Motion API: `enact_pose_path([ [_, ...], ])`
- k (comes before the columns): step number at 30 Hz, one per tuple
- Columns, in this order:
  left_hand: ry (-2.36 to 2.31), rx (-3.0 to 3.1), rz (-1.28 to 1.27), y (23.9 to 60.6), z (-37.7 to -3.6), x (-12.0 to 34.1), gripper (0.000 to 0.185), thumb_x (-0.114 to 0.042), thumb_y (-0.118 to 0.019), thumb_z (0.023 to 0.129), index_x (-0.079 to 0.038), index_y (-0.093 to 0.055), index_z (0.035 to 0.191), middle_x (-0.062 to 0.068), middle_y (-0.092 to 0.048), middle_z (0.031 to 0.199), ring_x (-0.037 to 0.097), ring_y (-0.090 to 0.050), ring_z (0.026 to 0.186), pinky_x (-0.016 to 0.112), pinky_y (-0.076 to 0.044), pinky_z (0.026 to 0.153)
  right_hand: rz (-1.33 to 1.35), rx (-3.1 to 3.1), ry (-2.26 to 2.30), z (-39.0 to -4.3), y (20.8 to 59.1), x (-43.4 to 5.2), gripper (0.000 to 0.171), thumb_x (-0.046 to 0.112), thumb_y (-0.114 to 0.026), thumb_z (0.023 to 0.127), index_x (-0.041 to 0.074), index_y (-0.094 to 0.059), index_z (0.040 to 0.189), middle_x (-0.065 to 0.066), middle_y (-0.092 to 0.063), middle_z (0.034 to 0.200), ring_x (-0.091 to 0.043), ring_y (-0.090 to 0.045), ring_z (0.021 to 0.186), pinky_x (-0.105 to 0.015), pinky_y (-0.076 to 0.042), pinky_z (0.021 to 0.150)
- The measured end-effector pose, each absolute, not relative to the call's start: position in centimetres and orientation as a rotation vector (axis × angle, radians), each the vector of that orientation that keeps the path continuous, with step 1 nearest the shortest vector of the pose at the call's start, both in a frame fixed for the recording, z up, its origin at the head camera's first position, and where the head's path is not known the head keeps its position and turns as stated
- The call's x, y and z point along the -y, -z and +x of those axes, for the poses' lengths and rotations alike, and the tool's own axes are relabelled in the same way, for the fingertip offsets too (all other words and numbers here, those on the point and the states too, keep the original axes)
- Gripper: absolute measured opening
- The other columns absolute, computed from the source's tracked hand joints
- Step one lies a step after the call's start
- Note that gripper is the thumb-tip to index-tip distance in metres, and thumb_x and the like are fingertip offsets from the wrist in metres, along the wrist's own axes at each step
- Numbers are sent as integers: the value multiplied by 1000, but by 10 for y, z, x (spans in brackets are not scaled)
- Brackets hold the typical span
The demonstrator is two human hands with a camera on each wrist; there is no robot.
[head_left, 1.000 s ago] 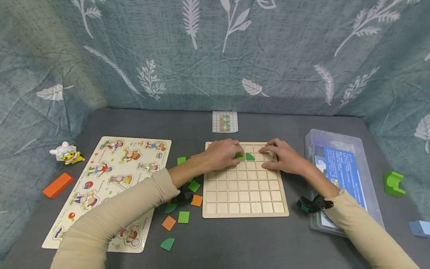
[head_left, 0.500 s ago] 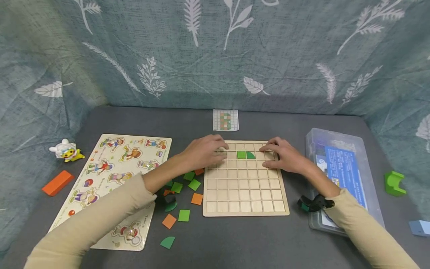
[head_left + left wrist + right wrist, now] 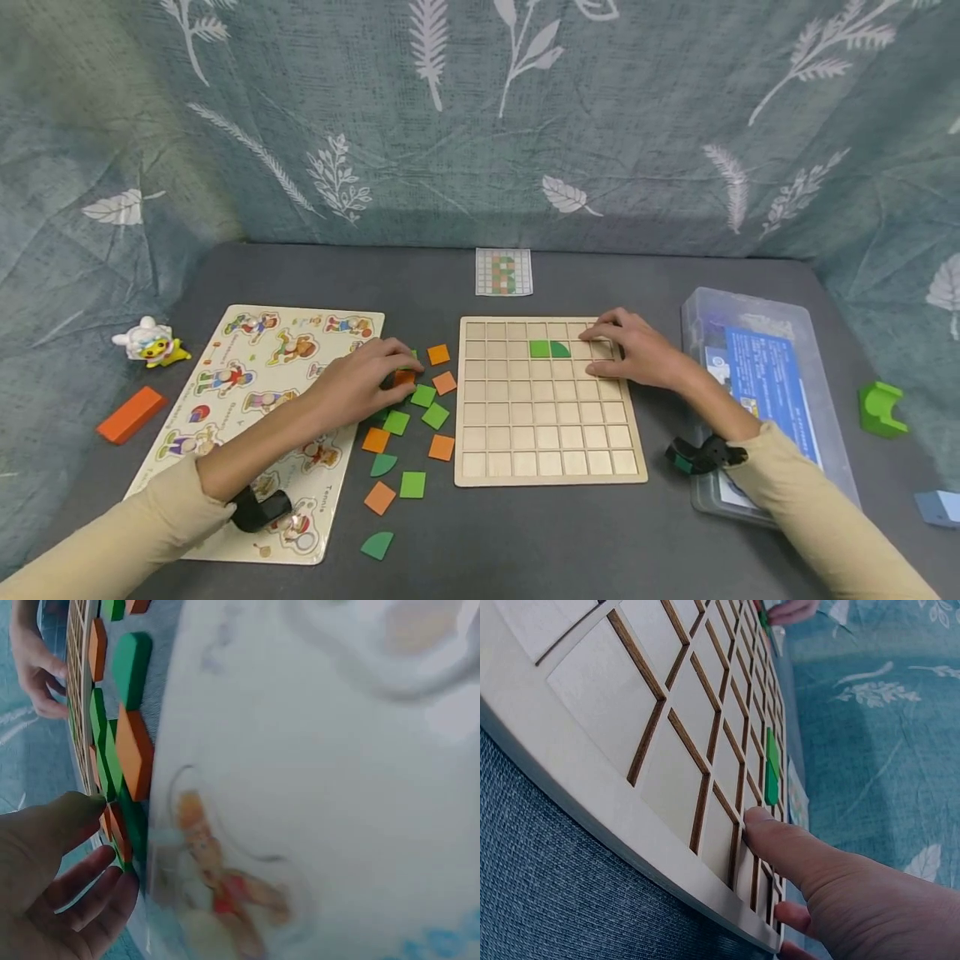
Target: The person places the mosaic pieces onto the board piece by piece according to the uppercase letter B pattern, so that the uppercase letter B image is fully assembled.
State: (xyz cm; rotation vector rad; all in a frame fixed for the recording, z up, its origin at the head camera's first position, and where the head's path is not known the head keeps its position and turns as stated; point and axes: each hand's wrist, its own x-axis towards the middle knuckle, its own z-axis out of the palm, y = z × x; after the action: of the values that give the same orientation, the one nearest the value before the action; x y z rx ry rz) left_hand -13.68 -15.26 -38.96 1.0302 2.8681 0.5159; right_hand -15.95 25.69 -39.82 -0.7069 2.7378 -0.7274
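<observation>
The wooden grid board [image 3: 549,402] lies flat on the grey table [image 3: 525,542], between the picture puzzle board [image 3: 247,417] on the left and the clear plastic box [image 3: 757,392] on the right. Two tiles sit side by side in its second row from the far edge — a green square [image 3: 538,348] and a darker green quarter-round [image 3: 558,349].

The right hand [image 3: 633,350] rests palm down on the board's far right corner, fingers straight and loosely spread, holding nothing; in the right wrist view one fingertip [image 3: 761,825] presses on the ridges between cells. The forearm runs back towards the near right, past the box.

The left hand [image 3: 363,379] is over the loose tiles [image 3: 408,417] scattered just left of the board, fingers curled down around an orange tile [image 3: 405,377]. It seems to pinch that tile, though the left wrist view is too blurred to confirm the grip. Its forearm crosses the picture puzzle board.

The plastic box holds a blue printed sheet [image 3: 765,387]; what else is inside cannot be made out. A small pattern card [image 3: 503,272] lies beyond the board.
</observation>
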Motion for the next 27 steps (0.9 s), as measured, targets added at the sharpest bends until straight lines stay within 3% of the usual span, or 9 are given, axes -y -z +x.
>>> enact_pose_path([
  [7,-479,-2880,1050,392,-130,162,19,-16,-73,86,-13,-75,105,2,-61,100,14,-56,85,28,-47,68,-698,-2729,728,-159,398,-256,44,31,-70,89,12,-61,128,-20,-46,131,-34,-46,109,-45,-39,80],
  [18,-419,-2902,981,385,-127,164,15,-13,-74,85,-15,-75,99,2,-62,94,13,-52,79,24,-41,60,-704,-2737,732,-160,399,-255,44,30,-71,88,12,-62,128,-19,-47,130,-32,-47,106,-42,-38,79],
  [27,-400,-2880,970,384,-127,165,18,-13,-74,85,-16,-74,103,3,-65,96,16,-56,83,28,-45,63,-715,-2738,731,-161,400,-256,44,28,-71,88,12,-62,128,-19,-46,130,-31,-46,104,-41,-37,78],
])
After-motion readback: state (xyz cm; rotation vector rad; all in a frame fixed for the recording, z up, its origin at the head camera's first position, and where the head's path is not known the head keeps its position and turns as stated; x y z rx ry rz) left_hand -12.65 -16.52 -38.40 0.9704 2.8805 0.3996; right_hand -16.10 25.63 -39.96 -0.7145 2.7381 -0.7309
